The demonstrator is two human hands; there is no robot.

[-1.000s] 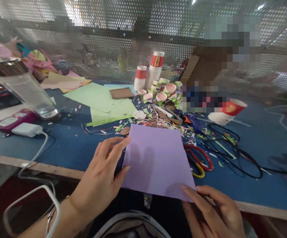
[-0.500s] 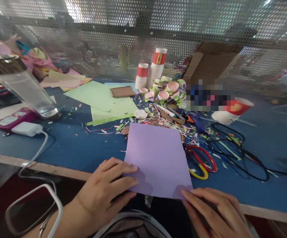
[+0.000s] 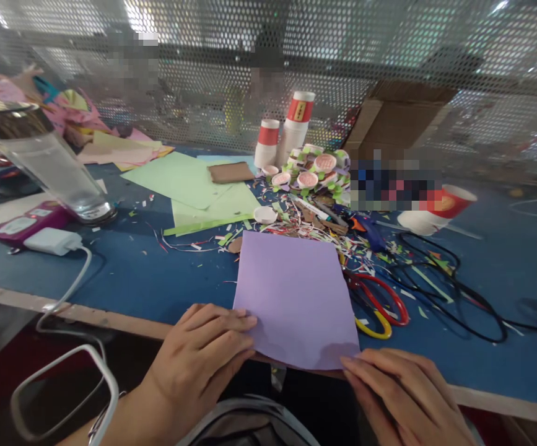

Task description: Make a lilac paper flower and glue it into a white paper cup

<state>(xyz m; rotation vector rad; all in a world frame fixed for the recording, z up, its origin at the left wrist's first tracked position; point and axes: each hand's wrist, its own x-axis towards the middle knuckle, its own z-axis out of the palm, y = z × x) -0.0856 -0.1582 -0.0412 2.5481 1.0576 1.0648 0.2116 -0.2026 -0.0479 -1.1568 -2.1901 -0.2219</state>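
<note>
A sheet of purple paper (image 3: 293, 297) spans the table's front edge, its near side curving slightly. My left hand (image 3: 207, 347) grips the sheet's near left corner, fingertips on top and thumb lower down. At the near right corner, my right hand (image 3: 401, 387) pinches the paper between thumb and fingers. Red-and-yellow-handled scissors (image 3: 379, 303) lie just right of the sheet, their blades partly hidden.
Paper scraps (image 3: 296, 223) litter the blue table (image 3: 142, 279). Behind them are stacked paper cups (image 3: 298, 124) and small decorated discs (image 3: 308, 179). Green sheets (image 3: 179, 179) and a tilted glass (image 3: 70, 173) stand left; a black cable (image 3: 472, 310) loops at right.
My left fingers have shifted slightly at the paper's corner, and the near edge bows a little more. Both hands keep their hold; the view has moved slightly.
</note>
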